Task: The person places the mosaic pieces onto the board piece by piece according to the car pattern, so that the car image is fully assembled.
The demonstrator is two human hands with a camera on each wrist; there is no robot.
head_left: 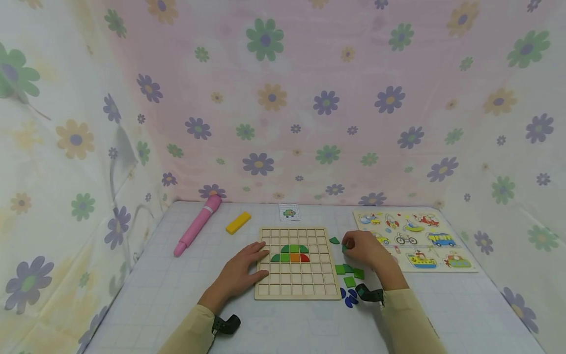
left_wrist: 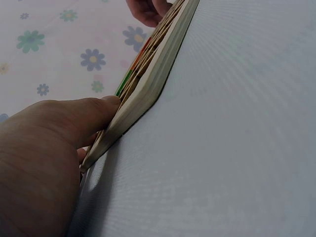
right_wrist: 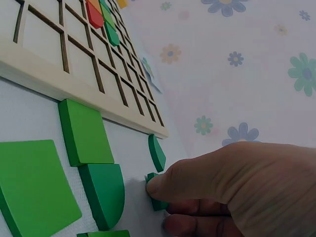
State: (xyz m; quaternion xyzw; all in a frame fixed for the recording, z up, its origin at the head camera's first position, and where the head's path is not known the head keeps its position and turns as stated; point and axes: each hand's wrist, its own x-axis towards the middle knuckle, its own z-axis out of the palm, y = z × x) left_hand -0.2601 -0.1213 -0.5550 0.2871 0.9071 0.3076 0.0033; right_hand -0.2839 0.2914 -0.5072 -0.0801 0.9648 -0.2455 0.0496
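A wooden grid board (head_left: 300,290) lies flat mid-table, with green, orange and red pieces set in its middle cells. My left hand (head_left: 240,268) rests on the board's left edge; in the left wrist view its thumb (left_wrist: 101,106) lies over the rim. Off the board's right side, my right hand (head_left: 364,248) pinches a dark green piece (right_wrist: 157,200) between thumb and fingers, low at the tabletop. Another dark green rounded piece (right_wrist: 157,152) lies by the board's corner. Nearer are green squares (head_left: 350,281), a dark green rounded piece (right_wrist: 102,192) and several blue pieces (head_left: 349,301).
Behind the board stands a small picture card (head_left: 289,212). To the left lie a yellow block (head_left: 238,222) and a pink stick-shaped object (head_left: 199,223). A vehicle picture puzzle (head_left: 424,265) lies at right, partly behind my right hand. Floral cloth (head_left: 296,98) surrounds the table.
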